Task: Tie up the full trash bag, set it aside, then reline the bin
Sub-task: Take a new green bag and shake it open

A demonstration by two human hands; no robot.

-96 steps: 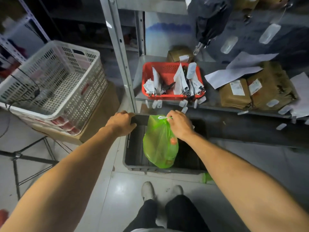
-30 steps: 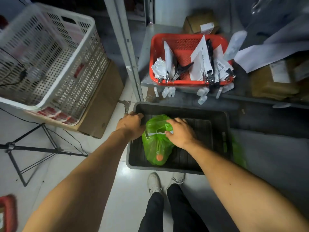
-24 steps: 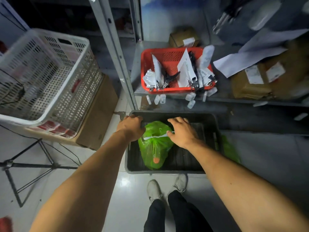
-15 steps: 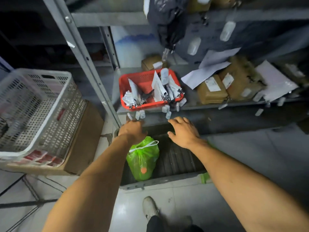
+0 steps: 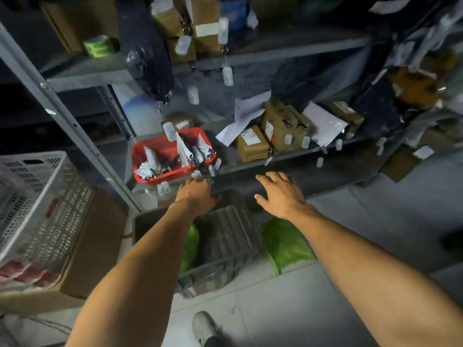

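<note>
A tied green trash bag (image 5: 191,246) lies inside the dark grey bin (image 5: 225,242) on the floor, partly hidden by my left forearm. My left hand (image 5: 198,195) rests knuckles-up on the bin's far rim under the shelf, fingers curled over the edge. Apart from the bag, my right hand (image 5: 281,194) hovers above the bin's far right corner with fingers spread and nothing in it. A second green bag (image 5: 285,244) lies on the floor just right of the bin.
A metal shelf (image 5: 275,161) over the bin carries a red basket (image 5: 165,156) of packets, brown parcels (image 5: 253,144) and papers. A white crate (image 5: 37,204) on a cardboard box (image 5: 92,244) stands left. My shoe (image 5: 204,326) is on the tiled floor.
My right hand has let go of the bag's tied top and lifted, now open. The bag has dropped into the bin. The view has tilted up toward the shelves.
</note>
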